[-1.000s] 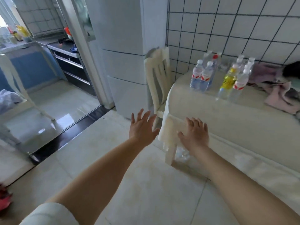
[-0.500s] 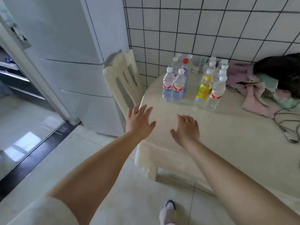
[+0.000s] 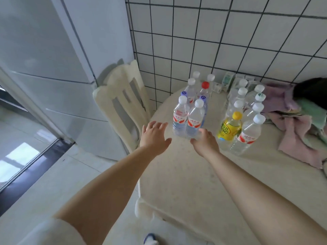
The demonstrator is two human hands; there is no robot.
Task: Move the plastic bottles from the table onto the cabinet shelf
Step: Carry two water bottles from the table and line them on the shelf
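Note:
Several plastic bottles stand in two clusters on the cream-clothed table (image 3: 194,174). The left cluster (image 3: 191,110) has two clear, white-capped, red-labelled bottles in front. The right cluster (image 3: 247,110) includes a yellow bottle (image 3: 230,128) and a clear red-labelled bottle (image 3: 246,137). My left hand (image 3: 154,137) hovers open, fingers spread, just left of the left cluster. My right hand (image 3: 205,142) is stretched out with its fingers at the base of the front right bottle (image 3: 194,119) of that cluster; whether it touches is unclear. Neither hand holds anything.
A cream chair (image 3: 123,103) stands between the table and a white refrigerator (image 3: 62,59). Pink, green and dark clothes (image 3: 297,124) lie piled on the table's right side. Small boxes (image 3: 228,82) sit against the tiled wall. A doorway threshold (image 3: 31,167) lies to the left.
I have come closer to the table. Both hands have reached forward from the table's near edge to the base of the left bottle cluster.

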